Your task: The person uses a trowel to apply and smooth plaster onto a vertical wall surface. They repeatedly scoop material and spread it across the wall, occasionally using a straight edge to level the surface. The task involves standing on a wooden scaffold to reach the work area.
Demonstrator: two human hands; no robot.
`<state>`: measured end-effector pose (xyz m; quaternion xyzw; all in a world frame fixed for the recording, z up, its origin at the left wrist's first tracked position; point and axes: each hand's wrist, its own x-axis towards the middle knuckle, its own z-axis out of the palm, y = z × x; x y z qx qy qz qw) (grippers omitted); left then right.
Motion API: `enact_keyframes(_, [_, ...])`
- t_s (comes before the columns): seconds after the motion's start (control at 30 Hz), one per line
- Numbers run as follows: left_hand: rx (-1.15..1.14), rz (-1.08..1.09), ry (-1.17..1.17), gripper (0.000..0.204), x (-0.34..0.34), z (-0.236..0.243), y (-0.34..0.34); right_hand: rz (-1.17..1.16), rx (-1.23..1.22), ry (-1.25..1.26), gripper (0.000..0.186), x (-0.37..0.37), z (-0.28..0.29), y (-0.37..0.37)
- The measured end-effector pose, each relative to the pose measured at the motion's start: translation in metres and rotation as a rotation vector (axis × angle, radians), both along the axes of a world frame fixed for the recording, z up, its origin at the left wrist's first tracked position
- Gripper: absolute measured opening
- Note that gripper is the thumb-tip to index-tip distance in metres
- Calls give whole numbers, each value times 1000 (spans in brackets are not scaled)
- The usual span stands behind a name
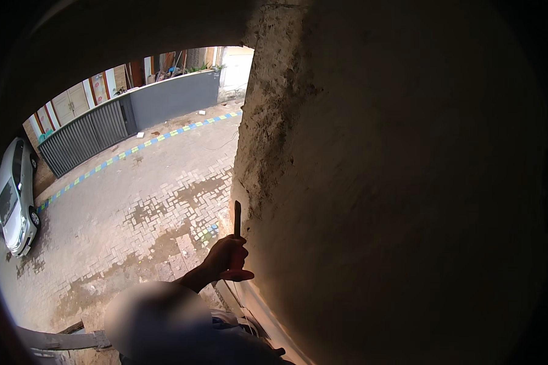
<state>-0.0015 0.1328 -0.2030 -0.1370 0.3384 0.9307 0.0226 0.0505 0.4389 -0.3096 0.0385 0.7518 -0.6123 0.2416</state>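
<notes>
— What sits off at nine o'clock?

— A silver car (15, 198), parked nose-down at the edge of the brick-paved street (158, 207).

— And the paving itself?

— Herringbone bricks with darker damp-looking patches toward six o'clock (the fisheye bends everything near the rim). A blue-and-yellow painted kerb (134, 149) runs from nine o'clock up toward twelve.

— Behind that kerb?

— A grey slatted sliding gate (85, 137) at ten o'clock, joined to a plain grey wall (173, 94) at eleven. Beyond them stand house fronts with pale doors (73, 103).

— Anything lower down?

— A weathered wooden plank (64, 339) at seven o'clock.
</notes>
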Motion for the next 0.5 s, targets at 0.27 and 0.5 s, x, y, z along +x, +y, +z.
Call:
enact_keyframes(0.27, [-603, 309, 153, 19, 9, -4, -32, -99, 28, -78, 37, 64, 21, 63])
enact_keyframes(0.5, [-323, 339, -129, 25, 27, -10, -5, -103, 65, -128, 37, 76, 25, 86])
